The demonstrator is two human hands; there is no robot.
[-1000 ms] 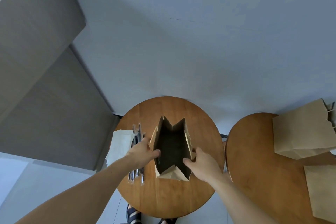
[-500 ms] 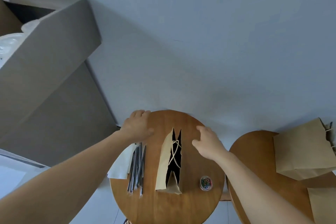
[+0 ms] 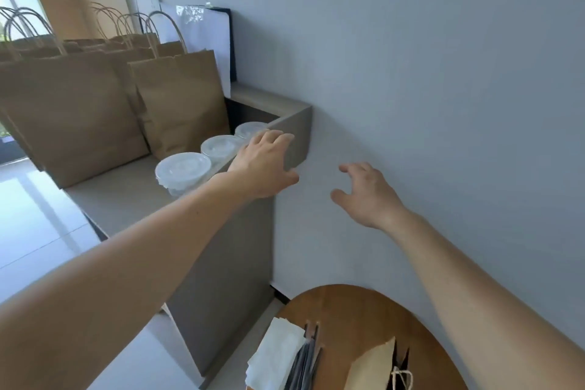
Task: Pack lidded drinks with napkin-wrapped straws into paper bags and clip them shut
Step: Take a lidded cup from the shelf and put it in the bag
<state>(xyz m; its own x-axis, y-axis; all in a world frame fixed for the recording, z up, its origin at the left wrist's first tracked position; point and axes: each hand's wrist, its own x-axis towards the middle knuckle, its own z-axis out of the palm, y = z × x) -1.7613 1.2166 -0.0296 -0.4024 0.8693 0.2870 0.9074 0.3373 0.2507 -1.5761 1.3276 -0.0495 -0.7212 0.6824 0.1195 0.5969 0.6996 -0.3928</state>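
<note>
Three clear lidded drink cups stand in a row on a grey counter: the nearest cup, a middle cup and a far cup. My left hand hovers open at the counter's end wall, just right of the cups, holding nothing. In front of the wall, my right hand is raised with fingers spread and empty. Below, an open brown paper bag stands on a round wooden table, beside white napkins and dark wrapped straws.
Several brown handled paper bags stand on the counter behind the cups, a larger one to their left. A white sheet on a dark board leans against the wall. Pale floor lies at left.
Both hands let go of the open bag on the table and rose up and left. The view swung up to the counter, bringing the cups into sight.
</note>
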